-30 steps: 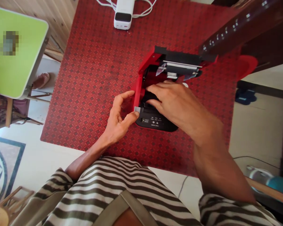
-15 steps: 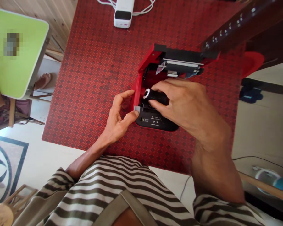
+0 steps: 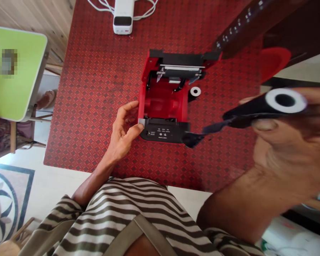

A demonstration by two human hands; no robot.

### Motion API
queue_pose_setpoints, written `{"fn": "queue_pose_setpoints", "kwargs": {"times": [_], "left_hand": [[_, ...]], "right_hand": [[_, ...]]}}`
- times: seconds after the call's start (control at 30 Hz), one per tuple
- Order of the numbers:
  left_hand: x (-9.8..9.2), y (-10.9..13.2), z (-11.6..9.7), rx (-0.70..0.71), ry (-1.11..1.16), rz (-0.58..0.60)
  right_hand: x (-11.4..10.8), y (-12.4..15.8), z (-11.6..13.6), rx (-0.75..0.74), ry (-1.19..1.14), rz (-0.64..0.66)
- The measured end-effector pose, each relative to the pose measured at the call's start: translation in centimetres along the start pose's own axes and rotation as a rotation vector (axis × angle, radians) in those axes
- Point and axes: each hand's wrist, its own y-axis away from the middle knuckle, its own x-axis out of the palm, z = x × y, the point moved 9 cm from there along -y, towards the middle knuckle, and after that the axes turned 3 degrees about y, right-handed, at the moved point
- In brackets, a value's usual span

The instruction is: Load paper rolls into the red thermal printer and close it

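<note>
A red and black device (image 3: 165,133) lies on the red patterned table with its lid raised, and its red inner bay holds nothing. My left hand (image 3: 125,131) grips its left edge, thumb on the grey front corner and fingers along the side. Off to the right, raised toward the camera, my right hand (image 3: 290,135) holds a black roll (image 3: 250,110) with a white ring end. A dark loose strip trails from the roll toward the device's front right corner. A second black roll (image 3: 195,92) with a white end rests beside the device's right side.
A white power bank (image 3: 123,21) with white cables lies at the table's (image 3: 96,71) far side. A dark shiny cylindrical object (image 3: 240,30) slants across the upper right, near a red round object (image 3: 276,62). At the left is a green table (image 3: 18,85) with a person's arm beside it.
My right hand has lifted the black roll out of the device and moved right and up toward the camera. The second roll beside the device has come into sight. My left hand still grips the edge.
</note>
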Motion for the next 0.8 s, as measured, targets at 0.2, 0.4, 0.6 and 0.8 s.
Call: {"fn": "queue_pose_setpoints", "kwargs": {"times": [0.2,0.4,0.6,0.8], "left_hand": [[-0.3,-0.3,0.2,0.006,-0.021,-0.026],[-0.4,-0.7,0.2,0.076,-0.024,-0.048],[-0.3,-0.6,0.2,0.086,-0.04,-0.031],[-0.4,-0.6,0.2,0.101,-0.045,-0.033]], "right_hand": [[3.6,1.4,-6.2,0.201,-0.172,-0.159],[6.3,2.7,-8.6,0.265,-0.258,-0.205],[7.4,2.7,-8.6,0.299,-0.291,-0.143],[4.6,2.8,-9.0,0.297,-0.343,-0.092]]}}
